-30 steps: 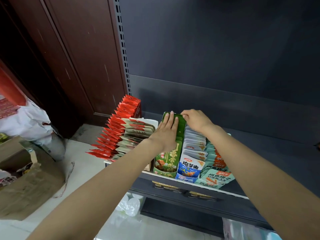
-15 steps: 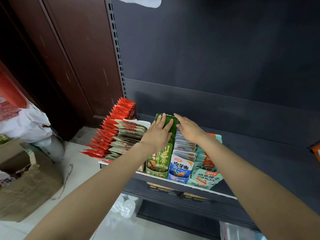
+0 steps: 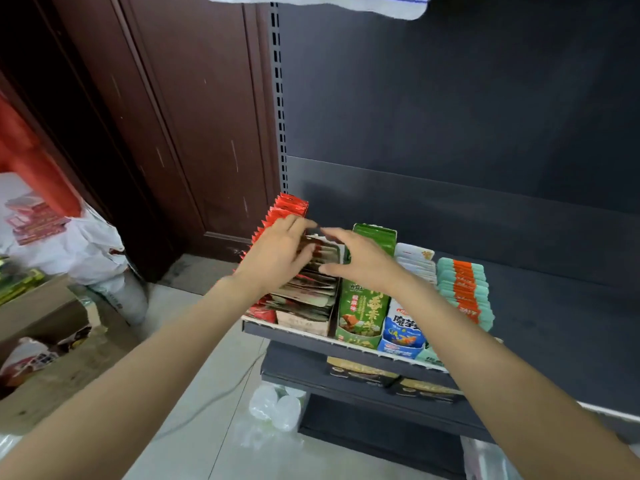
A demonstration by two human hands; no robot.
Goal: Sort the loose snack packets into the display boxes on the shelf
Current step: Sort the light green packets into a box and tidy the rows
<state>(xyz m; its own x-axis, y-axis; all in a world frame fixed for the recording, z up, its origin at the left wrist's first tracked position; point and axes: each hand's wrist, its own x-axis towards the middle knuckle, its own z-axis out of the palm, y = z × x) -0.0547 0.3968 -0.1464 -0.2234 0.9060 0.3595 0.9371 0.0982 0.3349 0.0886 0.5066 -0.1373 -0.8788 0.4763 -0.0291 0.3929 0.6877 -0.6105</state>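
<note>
Beige packets (image 3: pixel 308 289): left hand (image 3: pixel 277 252) and right hand (image 3: pixel 360 259) loosely spread over them.

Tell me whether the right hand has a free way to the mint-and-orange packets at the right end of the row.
Probably yes. The right hand hovers over the beige-packet box; the mint-and-orange packets stand uncovered further right, nothing above them.

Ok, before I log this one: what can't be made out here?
- Head view: whether either hand, left or right, has a grip on the beige packets; motion blur and the fingers hide contact.
- Red packets: mostly hidden behind the left hand.
- Teal box: front label covered by the right forearm.
- White item: cut off by the top edge.
</note>
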